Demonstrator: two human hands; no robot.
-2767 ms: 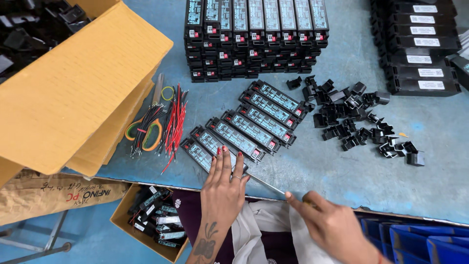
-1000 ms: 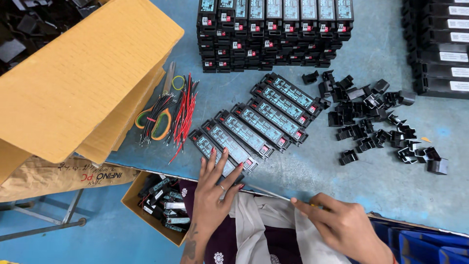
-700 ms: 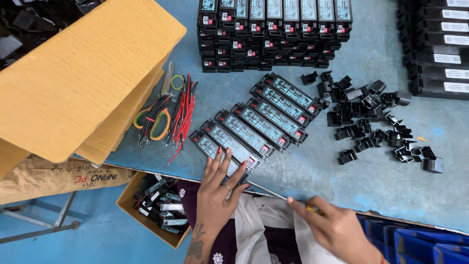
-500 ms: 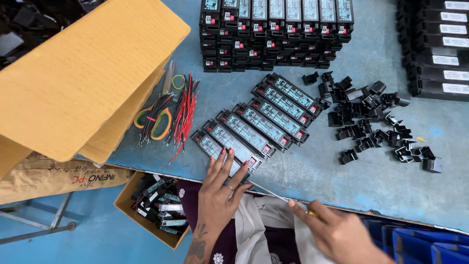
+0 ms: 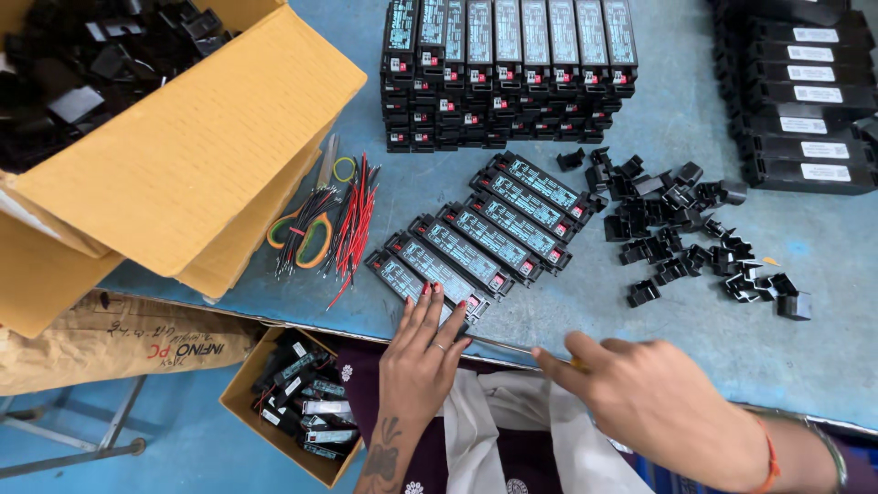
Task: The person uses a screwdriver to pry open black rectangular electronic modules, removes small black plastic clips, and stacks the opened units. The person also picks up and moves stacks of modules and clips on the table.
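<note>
My left hand [image 5: 419, 355] lies flat, fingers spread, on the nearest long black module [image 5: 402, 277] at the blue table's front edge. That module is the first in a slanted row of several black modules [image 5: 494, 236] with pale labels. My right hand [image 5: 649, 402] grips a thin screwdriver [image 5: 505, 347] whose metal shaft points left toward the near module, its tip hidden beside my left fingers.
Stacked black modules [image 5: 508, 69] stand at the back, more [image 5: 800, 91] at the far right. A pile of small black clips [image 5: 695, 233] lies right of the row. Red and black wires [image 5: 343, 224], scissors [image 5: 302, 229], a cardboard box [image 5: 174, 146] and a floor box [image 5: 297, 407] sit left.
My right hand has shifted slightly with the screwdriver, its shaft now reaching toward the near module. My left hand stays pressed on that module.
</note>
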